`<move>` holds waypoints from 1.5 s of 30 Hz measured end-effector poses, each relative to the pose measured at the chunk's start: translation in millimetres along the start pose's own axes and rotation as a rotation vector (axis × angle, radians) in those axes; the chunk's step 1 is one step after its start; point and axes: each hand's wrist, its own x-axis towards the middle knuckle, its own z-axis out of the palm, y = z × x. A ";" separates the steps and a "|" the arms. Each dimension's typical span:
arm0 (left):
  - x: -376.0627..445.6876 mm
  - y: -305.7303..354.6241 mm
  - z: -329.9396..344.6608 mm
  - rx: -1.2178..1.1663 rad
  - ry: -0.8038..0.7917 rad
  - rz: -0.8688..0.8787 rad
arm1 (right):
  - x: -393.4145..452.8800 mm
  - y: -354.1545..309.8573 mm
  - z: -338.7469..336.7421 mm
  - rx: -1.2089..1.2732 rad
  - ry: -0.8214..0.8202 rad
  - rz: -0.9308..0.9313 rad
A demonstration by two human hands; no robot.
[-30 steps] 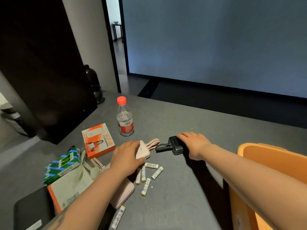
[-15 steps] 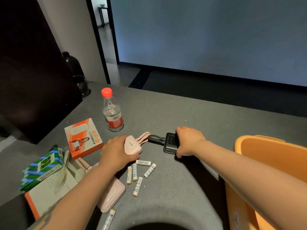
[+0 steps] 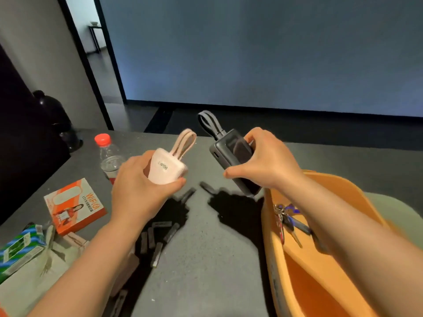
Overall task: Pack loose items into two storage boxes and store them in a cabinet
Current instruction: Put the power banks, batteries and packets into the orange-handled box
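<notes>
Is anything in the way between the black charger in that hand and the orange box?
Nothing visible is. The right hand holds the black charger in the air right beside the orange box, whose top is open. Only a bunch of keys lies inside.

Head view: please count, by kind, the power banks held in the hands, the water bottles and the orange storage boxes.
Power banks: 2 (pink power bank in left hand, black power bank in right hand)
Water bottle: 1
Orange storage box: 1
Total: 4
</notes>
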 end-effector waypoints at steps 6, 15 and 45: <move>-58.0 62.5 26.7 -0.147 -0.128 0.055 | -101.6 62.6 -67.3 -0.053 0.088 0.219; -97.0 98.7 50.3 -0.270 -0.148 0.087 | -158.0 117.2 -32.5 -0.202 -0.170 0.483; -102.6 152.3 68.8 -0.383 -0.211 0.093 | -162.1 100.2 -36.6 0.943 -0.073 0.340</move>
